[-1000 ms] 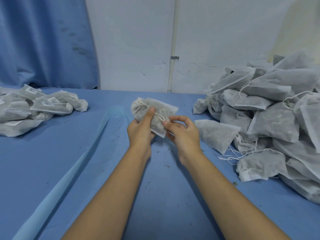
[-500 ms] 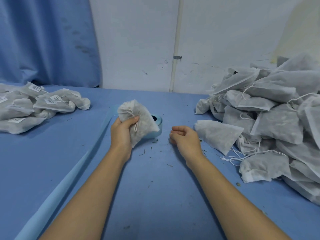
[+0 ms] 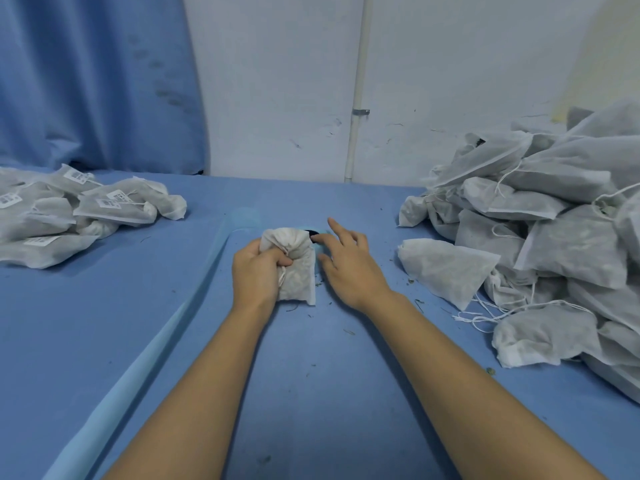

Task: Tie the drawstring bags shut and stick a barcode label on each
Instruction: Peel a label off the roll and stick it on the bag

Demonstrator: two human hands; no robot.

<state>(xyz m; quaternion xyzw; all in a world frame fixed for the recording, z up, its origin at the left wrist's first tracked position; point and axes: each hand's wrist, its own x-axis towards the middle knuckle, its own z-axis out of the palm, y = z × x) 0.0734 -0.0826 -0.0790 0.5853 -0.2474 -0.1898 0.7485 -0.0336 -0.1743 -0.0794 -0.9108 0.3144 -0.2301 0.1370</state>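
Since half a second ago, the left hand (image 3: 258,271) has brought the drawstring bag (image 3: 298,278) lower, so it now covers most of the label roll (image 3: 320,233). The right hand (image 3: 349,268) has lifted off the blue worktop (image 3: 311,375) and reached forward to the bag's right side.

The view looks down from a person's head along two bare forearms. The left hand grips the bag by its gathered neck, with its fingers (image 3: 284,261) curled tightly round the bunched white fabric. The bag's puffed top stands above the fist. Its filled body hangs down, and the lower edge sits at or just above the worktop. A thin white cord (image 3: 282,277) dangles from the neck beside the palm.

The right hand is just right of the bag, palm down, and holds nothing. Its fingers (image 3: 337,228) are spread and nearly straight, the forefinger pointing away from the viewer. The thumb reaches toward the bag's right edge. Whether the hand touches the roll cannot be told.

Only a sliver of the pale blue roll and its dark core shows, directly behind the bag.

Far to the bag's left lies a small heap of labelled bags (image 3: 114,209), each with a white barcode sticker. To the bag's right rises a much larger heap of unlabelled bags (image 3: 554,237), loose cords trailing from it. One of these (image 3: 446,268) lies apart, nearest the right hand.

A pale blue strip (image 3: 156,341) runs from the roll diagonally toward the viewer, left of the bag. Behind the bag stand a white wall with a thin pipe (image 3: 356,98) and, further left, a blue curtain (image 3: 86,81).
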